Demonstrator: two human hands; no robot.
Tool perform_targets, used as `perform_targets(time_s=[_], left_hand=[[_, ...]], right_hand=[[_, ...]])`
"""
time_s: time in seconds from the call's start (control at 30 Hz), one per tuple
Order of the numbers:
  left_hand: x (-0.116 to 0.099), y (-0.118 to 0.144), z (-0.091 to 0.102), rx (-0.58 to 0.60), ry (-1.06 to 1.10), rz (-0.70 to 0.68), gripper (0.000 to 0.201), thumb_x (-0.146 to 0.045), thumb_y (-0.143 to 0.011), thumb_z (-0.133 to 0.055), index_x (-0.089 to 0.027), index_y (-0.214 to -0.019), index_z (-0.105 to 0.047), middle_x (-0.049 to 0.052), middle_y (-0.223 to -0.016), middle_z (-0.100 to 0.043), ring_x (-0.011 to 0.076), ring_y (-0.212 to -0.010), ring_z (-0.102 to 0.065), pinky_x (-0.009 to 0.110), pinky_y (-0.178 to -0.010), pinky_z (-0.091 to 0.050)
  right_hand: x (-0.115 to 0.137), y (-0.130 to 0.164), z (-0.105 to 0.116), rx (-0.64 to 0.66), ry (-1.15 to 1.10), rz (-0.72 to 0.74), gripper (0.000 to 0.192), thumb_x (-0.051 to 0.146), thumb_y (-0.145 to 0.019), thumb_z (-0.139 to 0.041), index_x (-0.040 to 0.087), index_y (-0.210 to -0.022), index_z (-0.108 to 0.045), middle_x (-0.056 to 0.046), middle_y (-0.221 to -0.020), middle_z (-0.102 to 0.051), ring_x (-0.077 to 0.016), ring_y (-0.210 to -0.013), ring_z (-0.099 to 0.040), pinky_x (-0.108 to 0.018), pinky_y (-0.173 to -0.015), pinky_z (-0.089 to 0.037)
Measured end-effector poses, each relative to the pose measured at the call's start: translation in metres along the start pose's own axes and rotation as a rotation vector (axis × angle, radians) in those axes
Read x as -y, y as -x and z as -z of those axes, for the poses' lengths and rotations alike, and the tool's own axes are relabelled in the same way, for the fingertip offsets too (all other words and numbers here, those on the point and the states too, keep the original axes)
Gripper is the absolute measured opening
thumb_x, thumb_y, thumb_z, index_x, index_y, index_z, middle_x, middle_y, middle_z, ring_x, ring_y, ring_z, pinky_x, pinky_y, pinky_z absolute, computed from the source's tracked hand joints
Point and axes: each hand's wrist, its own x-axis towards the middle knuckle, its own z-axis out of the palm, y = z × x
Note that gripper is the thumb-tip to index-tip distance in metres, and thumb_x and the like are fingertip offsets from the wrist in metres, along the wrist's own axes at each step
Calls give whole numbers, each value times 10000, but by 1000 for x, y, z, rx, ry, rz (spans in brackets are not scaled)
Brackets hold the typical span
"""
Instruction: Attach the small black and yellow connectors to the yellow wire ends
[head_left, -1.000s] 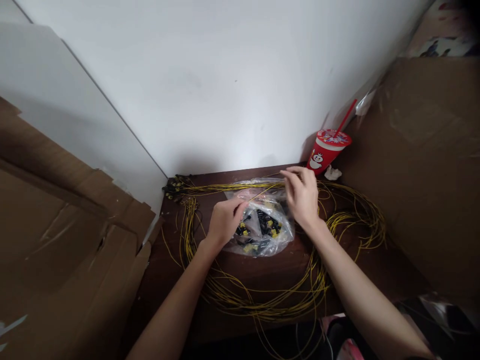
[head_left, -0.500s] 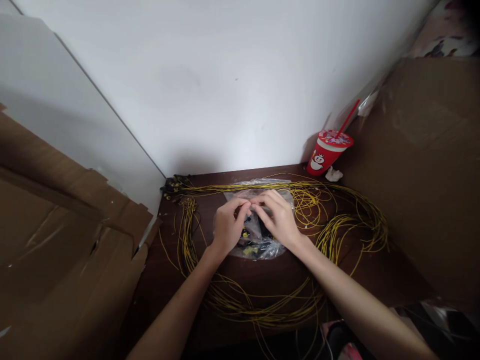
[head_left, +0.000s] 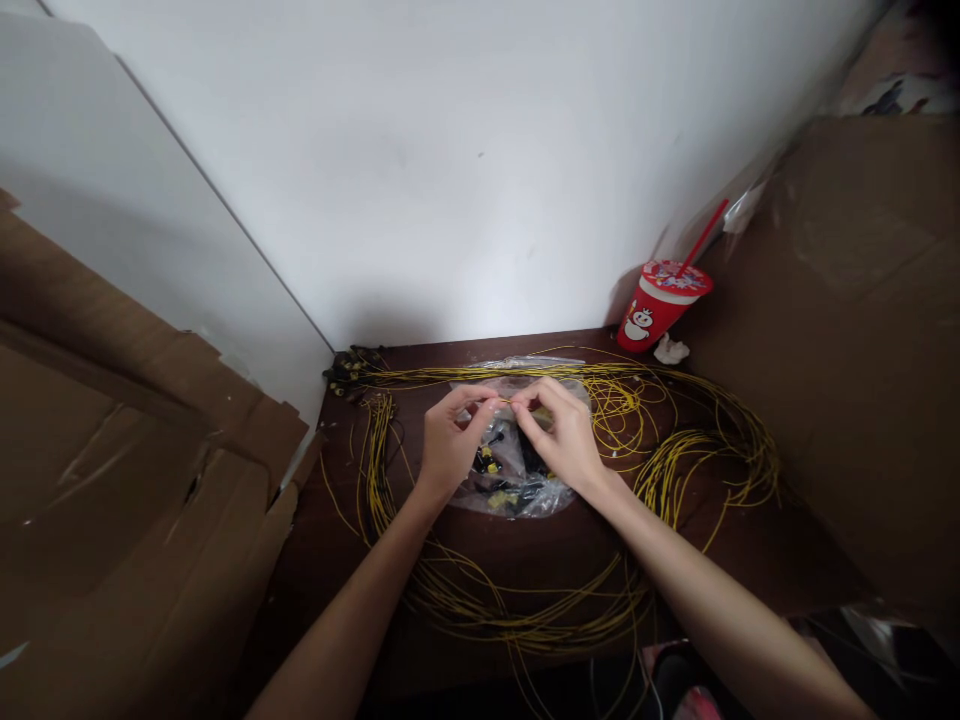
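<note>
Both of my hands meet over a clear plastic bag (head_left: pixel 544 497). My left hand (head_left: pixel 454 440) pinches one end of a short stretch of thin yellowish wire (head_left: pixel 505 401) between thumb and forefinger. On the other side, my right hand (head_left: pixel 559 430) grips the same wire in a like pinch, with a small gap between the fingertips. Inside the bag, small black and yellow parts (head_left: pixel 491 465) show below the hands. Around them lies a large loop of yellow and black wires (head_left: pixel 525 635).
A red cup (head_left: pixel 652 310) with a straw stands at the back right, beside a crumpled white tissue (head_left: pixel 671 350). Wire ends with dark connectors (head_left: pixel 349 370) lie at the back left. Cardboard (head_left: pixel 135 520) flanks the left, and a brown box (head_left: pixel 847 350) the right.
My fingertips have moved slightly apart, and the wire between them now shows. The view has shifted a little; the bag and wire bundles stay put.
</note>
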Motion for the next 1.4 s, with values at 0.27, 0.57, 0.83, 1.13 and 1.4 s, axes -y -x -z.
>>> perform_targets(time_s=[0.27,0.57,0.83,1.13,1.4], left_hand=[[-1,1,-1,-1,-29,-14,66,-223,-770,-650,-179,-791,-695,22,-808,-721,147,-756,-660,234,-655,-498],[-7,3,-3,-9,-59,-14,93,-192,-771,-646,-203,-793,-735,9,-830,-750,150,-787,-688,225,-653,-521],[-8,6,-4,10,-83,-42,126,-193,-800,-620,-212,-840,-737,17,-872,-750,161,-821,-691,254,-697,-539],[-5,8,-4,34,-157,-106,150,-215,-824,-606,-218,-905,-731,35,-931,-742,171,-863,-687,282,-742,-541],[-5,9,-5,40,-171,-136,148,-210,-829,-605,-220,-911,-727,33,-936,-739,169,-867,-685,300,-784,-536]], right_hand=[[4,0,1,5,-18,8,110,195,-897,-498,187,-818,-573,-32,-814,-591,-153,-789,-555,-296,-726,-448],[3,1,0,-22,-15,15,110,223,-902,-492,188,-818,-553,-24,-791,-583,-145,-743,-547,-283,-691,-435],[5,1,0,-17,-30,-8,111,228,-900,-491,193,-816,-555,-23,-779,-570,-141,-707,-533,-284,-661,-438],[5,1,1,-27,-21,-5,110,220,-892,-506,189,-802,-561,-18,-758,-566,-133,-671,-513,-277,-637,-428],[6,1,1,-30,-33,4,106,216,-889,-509,192,-797,-556,-13,-755,-559,-130,-669,-507,-274,-631,-423]])
